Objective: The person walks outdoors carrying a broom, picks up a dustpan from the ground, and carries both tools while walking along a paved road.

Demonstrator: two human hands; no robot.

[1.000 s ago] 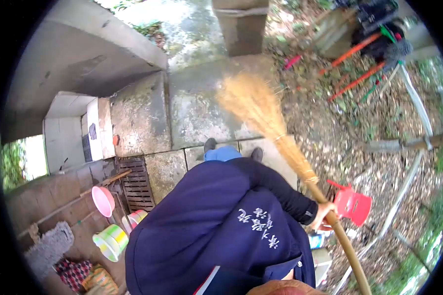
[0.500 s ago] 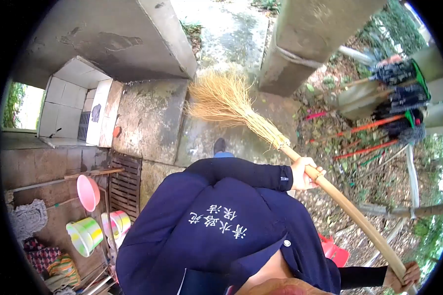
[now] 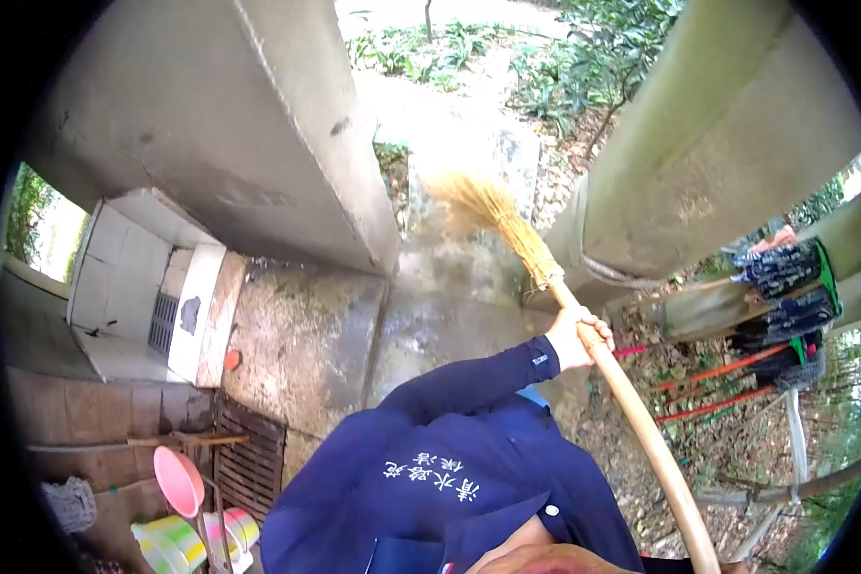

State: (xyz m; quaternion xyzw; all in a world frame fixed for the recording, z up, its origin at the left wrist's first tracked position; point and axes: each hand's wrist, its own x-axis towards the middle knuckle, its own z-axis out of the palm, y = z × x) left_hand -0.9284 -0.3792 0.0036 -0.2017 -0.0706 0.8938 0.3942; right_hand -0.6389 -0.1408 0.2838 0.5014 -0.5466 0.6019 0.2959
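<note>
My left hand [image 3: 581,339] is closed around the upper shaft of a long-handled twig broom [image 3: 641,411], with my arm reaching across my front to the right. The broom's straw-coloured bristles [image 3: 493,206], blurred at the tips, point forward onto the wet paving between two concrete pillars. Towards the bottom right edge, the pale wooden handle runs down to my right hand [image 3: 734,567]. Only a sliver of that hand shows, at the handle's lower end.
Concrete pillars stand on the left [image 3: 306,143] and right [image 3: 679,191]. Several mops [image 3: 784,287] hang at the right above leaf litter. On the left are a tiled basin [image 3: 129,277], a slatted grate [image 3: 249,445], a pink bowl [image 3: 179,481] and buckets [image 3: 170,545]. Plants [image 3: 584,57] grow ahead.
The bristles have moved forward, away from me, along the paving. The view has tilted up, showing more plants ahead. My right hand has slipped almost out of the frame.
</note>
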